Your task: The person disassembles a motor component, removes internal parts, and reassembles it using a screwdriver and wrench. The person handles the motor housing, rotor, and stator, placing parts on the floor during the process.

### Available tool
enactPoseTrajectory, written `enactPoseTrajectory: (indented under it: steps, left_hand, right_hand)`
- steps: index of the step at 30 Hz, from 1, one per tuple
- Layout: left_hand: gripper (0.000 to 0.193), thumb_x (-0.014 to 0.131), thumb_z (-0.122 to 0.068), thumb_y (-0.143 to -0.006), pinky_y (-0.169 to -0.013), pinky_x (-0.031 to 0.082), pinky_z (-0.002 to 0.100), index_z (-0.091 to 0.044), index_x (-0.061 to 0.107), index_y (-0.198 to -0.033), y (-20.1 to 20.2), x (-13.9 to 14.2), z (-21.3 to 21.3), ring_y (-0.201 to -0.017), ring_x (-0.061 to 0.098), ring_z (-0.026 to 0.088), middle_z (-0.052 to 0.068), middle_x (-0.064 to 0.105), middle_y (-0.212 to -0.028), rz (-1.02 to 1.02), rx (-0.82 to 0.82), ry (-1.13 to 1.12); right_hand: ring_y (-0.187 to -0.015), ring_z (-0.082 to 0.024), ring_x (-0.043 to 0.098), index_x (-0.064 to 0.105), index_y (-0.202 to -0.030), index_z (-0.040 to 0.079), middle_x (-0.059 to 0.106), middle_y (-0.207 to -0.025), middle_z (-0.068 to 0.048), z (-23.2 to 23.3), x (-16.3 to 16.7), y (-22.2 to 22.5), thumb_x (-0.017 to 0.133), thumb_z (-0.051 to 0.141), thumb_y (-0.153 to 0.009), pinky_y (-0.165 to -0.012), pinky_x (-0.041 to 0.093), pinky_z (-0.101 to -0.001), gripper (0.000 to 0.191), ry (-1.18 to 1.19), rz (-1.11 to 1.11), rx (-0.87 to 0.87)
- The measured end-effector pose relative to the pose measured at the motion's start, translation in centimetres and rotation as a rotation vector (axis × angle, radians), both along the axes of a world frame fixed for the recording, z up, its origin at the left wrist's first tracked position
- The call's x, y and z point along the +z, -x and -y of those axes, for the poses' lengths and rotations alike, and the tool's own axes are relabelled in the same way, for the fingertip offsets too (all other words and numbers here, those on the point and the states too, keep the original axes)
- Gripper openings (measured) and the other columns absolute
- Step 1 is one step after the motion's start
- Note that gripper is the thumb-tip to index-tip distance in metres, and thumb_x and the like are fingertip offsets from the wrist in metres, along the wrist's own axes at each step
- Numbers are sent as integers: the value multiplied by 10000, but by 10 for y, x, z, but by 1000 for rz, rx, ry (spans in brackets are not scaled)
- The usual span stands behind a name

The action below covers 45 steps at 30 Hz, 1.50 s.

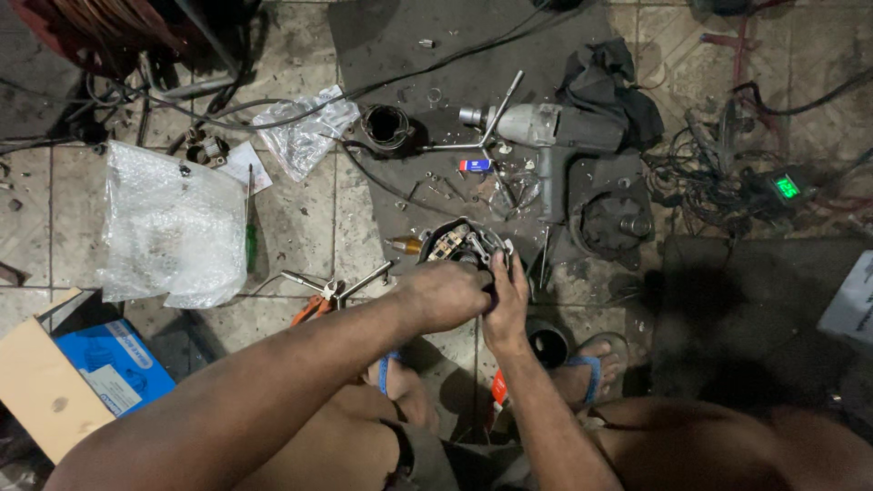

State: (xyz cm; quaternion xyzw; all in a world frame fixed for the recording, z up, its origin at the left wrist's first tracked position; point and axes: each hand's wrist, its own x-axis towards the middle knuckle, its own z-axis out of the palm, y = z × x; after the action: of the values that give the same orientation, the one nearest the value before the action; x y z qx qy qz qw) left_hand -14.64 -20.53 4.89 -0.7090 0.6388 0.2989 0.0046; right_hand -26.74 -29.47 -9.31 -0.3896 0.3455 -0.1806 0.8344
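Near the scene's middle, on the tiled floor (300,218), we see 2 hands meeting over 1 round dark motor part (459,244). Our left hand (446,293) is curled into a loose fist over the part's near edge, fingers pressed together; what they pinch we cannot tell. Our right hand (509,300) has its fingers raised and close together, tips touching the part's right rim. Far right of the part lies 1 grey power drill (555,132), with 1 black rag (605,86) beyond it. To the left lie 1 bubble-wrap sheet (173,227), 1 green screwdriver (251,238) just beside it, and 1 blue box (118,364) near left. Our 2 feet wear blue sandals (591,368).
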Motion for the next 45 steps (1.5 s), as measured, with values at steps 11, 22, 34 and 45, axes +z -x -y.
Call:
enactPoseTrajectory:
  steps: [11,22,34,45]
  left_hand:
    - [181,613,-134,-905,-848,583,489,-58,731,-1020,-6,6,-5,-1042,701,360,168,696,-1132,-1,185,26]
    - [395,724,-119,-686,-927,515,448,-139,743,-1081,-98,-11,-34,-1100,645,356,121,663,-1319,27,643,267]
    - [502,610,-258,-911,-931,521,486,-170,542,-1400,-97,-87,-163,-1215,598,334,117,567,-1402,157,642,-127]
    - [435,467,-169,-957,-951,512,451,-66,558,-1369,-53,-193,-116,-1172,630,316,159,636,-1288,253,393,-56]
  right_hand:
    - [-1167,-203,579,551,-1428,-2,610,-1307,-156,-1,13,-7,576,319,-1054,-1011,461,-353,494,197,-67,21]
    - [-1251,-342,615,422,-1554,47,554,-1428,-201,43,40,-4,589,200,-984,-965,567,-468,614,120,-190,-420]
    - [-1002,-264,688,547,-1387,8,660,-1231,-130,62,22,12,698,-103,-754,-828,604,-367,660,299,-180,-254]
    - [-1177,-270,649,503,-1421,-7,633,-1283,-117,30,55,-7,608,-143,-682,-1046,547,-398,758,133,342,-125]
